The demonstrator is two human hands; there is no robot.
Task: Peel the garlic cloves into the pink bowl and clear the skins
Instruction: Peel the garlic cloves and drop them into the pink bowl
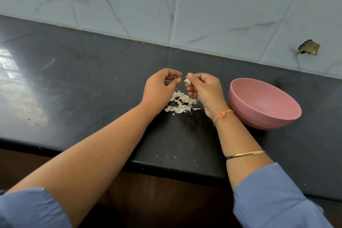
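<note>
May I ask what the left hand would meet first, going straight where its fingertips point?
Probably the garlic clove pinched in the right hand, just across a gap, though depth is unclear.

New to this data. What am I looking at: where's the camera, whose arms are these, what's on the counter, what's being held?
There is one picture, taken by a wide-angle camera worn on a person's head, looking down at their own bare hands; there is no robot. The right hand pinches a garlic clove in its fingertips. The left hand, fingers curled, is close beside it and may be pulling a sliver of skin; that is too small to be sure. Below them a pile of garlic skins lies on the dark countertop. The pink bowl stands upright to the right of the right hand; its bottom is hidden.
</note>
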